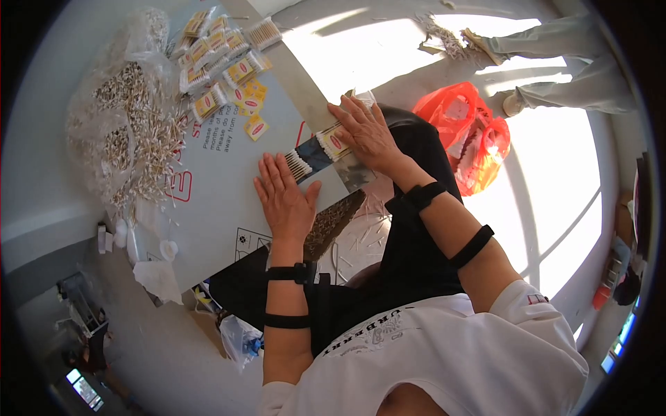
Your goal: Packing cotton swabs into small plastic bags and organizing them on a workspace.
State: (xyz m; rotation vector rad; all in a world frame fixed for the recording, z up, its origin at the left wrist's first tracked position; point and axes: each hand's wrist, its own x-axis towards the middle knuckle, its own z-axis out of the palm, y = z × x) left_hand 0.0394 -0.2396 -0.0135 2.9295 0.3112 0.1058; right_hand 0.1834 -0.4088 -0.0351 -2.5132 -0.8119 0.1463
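Note:
My left hand (285, 201) lies flat near the table's edge, fingers stretched and the thumb apart. Its fingertips rest beside a row of cotton swabs (298, 165) in a clear sleeve. Dark film or tape (313, 157) runs between that row and a pack of cotton swabs (334, 143) with a yellow and white label. My right hand (370, 136) lies over the right end of this pack with its fingers extended, hiding part of it. Neither hand is wrapped round anything. Small yellow label cards (256, 127) lie loose beyond my left hand.
A large clear bag of loose cotton swabs (125, 139) covers the table's left side. Finished-looking swab packs (208, 52) are heaped at the far end. A red plastic bag (468, 132) stands right of my leg. Another person's legs (569, 66) show at upper right.

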